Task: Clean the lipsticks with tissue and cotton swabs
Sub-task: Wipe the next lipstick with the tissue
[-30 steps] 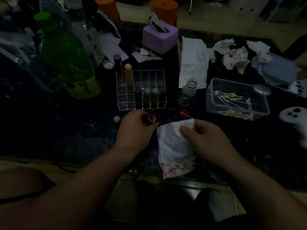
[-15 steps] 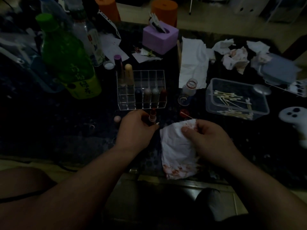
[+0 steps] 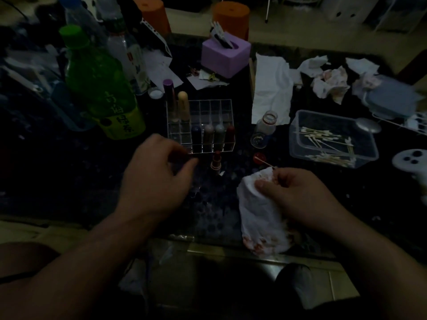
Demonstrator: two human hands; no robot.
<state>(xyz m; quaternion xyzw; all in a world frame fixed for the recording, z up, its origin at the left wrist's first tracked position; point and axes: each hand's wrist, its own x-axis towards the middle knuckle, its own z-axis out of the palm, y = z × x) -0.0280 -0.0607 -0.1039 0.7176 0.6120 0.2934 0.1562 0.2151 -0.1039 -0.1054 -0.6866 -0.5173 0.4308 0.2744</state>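
Observation:
An uncapped red lipstick (image 3: pixel 216 162) stands upright on the dark table, free of both hands. My left hand (image 3: pixel 157 179) hovers just to its left, fingers curled and apart, holding nothing. My right hand (image 3: pixel 298 197) grips a stained white tissue (image 3: pixel 261 218) and a cotton swab (image 3: pixel 265 163) that pokes out up and to the left. Behind the lipstick stands a clear acrylic organizer (image 3: pixel 201 125) with several lipsticks in its slots.
A clear tub of cotton swabs (image 3: pixel 332 139) sits at the right, a small open glass bottle (image 3: pixel 264 130) beside it. Green bottle (image 3: pixel 101 88) at left, purple tissue box (image 3: pixel 225 56) behind, crumpled used tissues (image 3: pixel 330 84) at back right. The table's front edge runs below my hands.
My left hand let go of the lipstick, which now stands on the table, and drew back to the left. My right hand kept the tissue and shifted slightly right.

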